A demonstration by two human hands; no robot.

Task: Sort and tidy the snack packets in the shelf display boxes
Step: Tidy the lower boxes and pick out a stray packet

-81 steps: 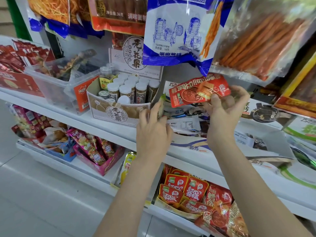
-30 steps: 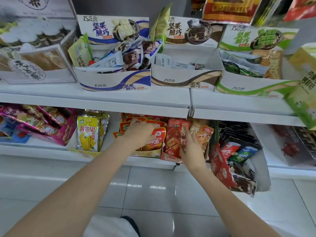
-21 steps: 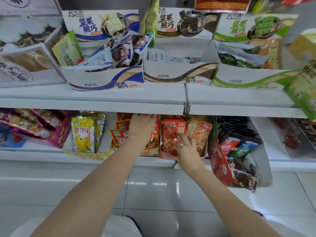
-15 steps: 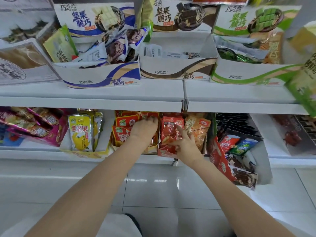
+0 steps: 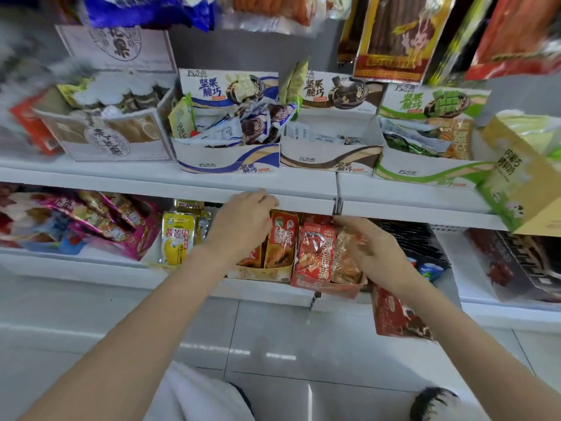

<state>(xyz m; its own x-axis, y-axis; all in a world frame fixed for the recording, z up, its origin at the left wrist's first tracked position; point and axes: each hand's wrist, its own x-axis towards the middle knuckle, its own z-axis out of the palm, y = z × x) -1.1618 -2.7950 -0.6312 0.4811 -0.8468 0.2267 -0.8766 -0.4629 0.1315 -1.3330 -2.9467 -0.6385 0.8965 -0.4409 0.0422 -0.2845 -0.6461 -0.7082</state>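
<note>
A: Shop shelving, two white tiers over a grey tiled floor (image 5: 273, 338). Upper shelf (image 5: 151, 180), far left: a beige display box (image 5: 115, 141) of white-capped jars, its round seal too blurred to read.

B: Next along?

A: Three matching boxes, each printed 坚果脆巧. Blue-trimmed box (image 5: 227, 161) is heaped with loose wrappers, brown-trimmed box (image 5: 331, 161) is nearly empty, green-trimmed box (image 5: 425, 174) holds green and orange packets.

B: Lower tier?

A: Pink packets (image 5: 100, 220) at the left, then a yellow pouch (image 5: 177, 238) standing upright; its label is not legible to me. Then the task's boxes. Left hand (image 5: 243, 223) sits over the tan box (image 5: 261, 271), fingers curled down behind its red packets (image 5: 282, 235); whether it grips one I cannot tell. Right hand (image 5: 373, 253) is curled round an orange packet (image 5: 346, 256) in the red box (image 5: 324, 285), just beside a red packet (image 5: 315, 253) with large white characters, blurred.

B: Far right?

A: Dark packets (image 5: 406, 238), partly behind the wrist, and a red bag (image 5: 394, 317) hanging off the lower shelf edge.

B: Changes from half a second back?

A: Camera has tipped up, so the hanging bags (image 5: 391, 31) overhead show again. Left hand has moved higher, near the upper shelf's front lip. Right hand, earlier pointing flat at the red packet, now closes on the orange one beside it.
</note>
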